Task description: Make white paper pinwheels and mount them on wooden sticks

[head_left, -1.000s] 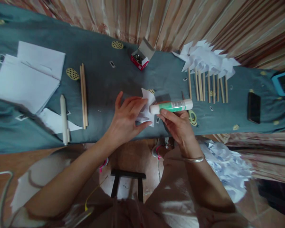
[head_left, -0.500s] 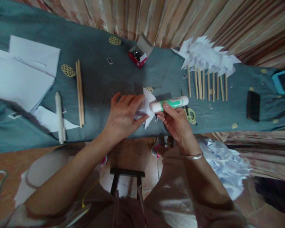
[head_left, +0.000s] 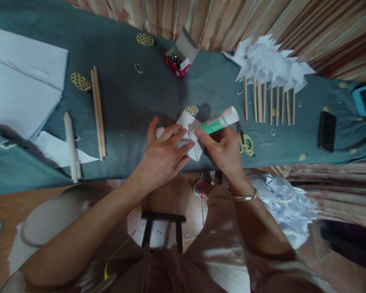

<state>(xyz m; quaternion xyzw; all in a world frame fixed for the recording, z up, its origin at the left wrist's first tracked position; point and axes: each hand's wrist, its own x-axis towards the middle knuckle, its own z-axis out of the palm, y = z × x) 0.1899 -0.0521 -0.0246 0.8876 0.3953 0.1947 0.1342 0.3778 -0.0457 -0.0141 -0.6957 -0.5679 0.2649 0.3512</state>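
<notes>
My right hand (head_left: 227, 149) is wrapped round a white and green glue stick (head_left: 220, 121), thumb along its lower side. The lower end of the stick meets a folded white paper pinwheel (head_left: 187, 119) near its middle. My left hand (head_left: 163, 156) holds the pinwheel down on the cloth, fingers bent over its left part and hiding some of the folds. Just right of my right hand lie scissors (head_left: 247, 143) with light green handles, partly covered by it.
On the green tablecloth (head_left: 125, 110) are paper sheets (head_left: 18, 95), wooden sticks (head_left: 98, 114), a white rod-like tool (head_left: 70, 142), a red box (head_left: 173, 67) of small metal pieces, finished pinwheels (head_left: 268, 61) on sticks, and a black phone (head_left: 327, 131). White paper pieces (head_left: 286, 203) lie below right.
The glue stick has tilted, its upper end raised, and its lower end has shifted left over the pinwheel. The pinwheel has turned flatter, and my left hand has slid slightly right and down.
</notes>
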